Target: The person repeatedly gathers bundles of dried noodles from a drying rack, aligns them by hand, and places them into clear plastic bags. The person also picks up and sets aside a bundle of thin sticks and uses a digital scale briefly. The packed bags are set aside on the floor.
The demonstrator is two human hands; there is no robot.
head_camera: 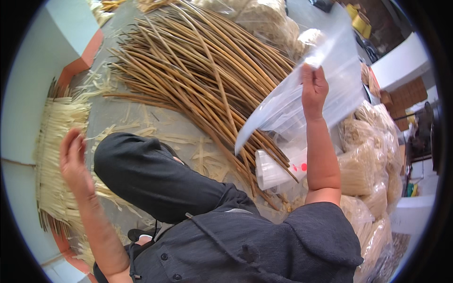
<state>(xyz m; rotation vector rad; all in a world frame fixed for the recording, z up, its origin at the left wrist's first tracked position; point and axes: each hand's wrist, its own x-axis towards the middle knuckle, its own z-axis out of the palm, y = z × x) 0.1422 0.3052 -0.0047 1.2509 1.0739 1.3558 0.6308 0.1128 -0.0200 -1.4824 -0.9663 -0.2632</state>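
Observation:
My right hand (pixel 314 88), raised at the right, grips a large clear plastic sheet or bag (pixel 339 67) by its edge. The plastic hangs and spreads over the end of a pile of long brown sticks (pixel 198 67), perhaps rattan canes, on the floor. My left hand (pixel 76 162) is held up at the left with nothing visible in it, slightly blurred. Beside it, a tall stack of pale flat strips (pixel 60 127) lines the wall. White folded plastic (pixel 269 171) with red marks lies under the stick ends.
Plastic bags of pale strips (pixel 361 166) crowd the right side, and more bagged material (pixel 263 17) sits beyond the sticks. Loose shavings (pixel 205 155) litter the grey floor (pixel 166 122). A wall corner with an orange base (pixel 79 65) juts in at upper left. My bent knee (pixel 120 155) is in front.

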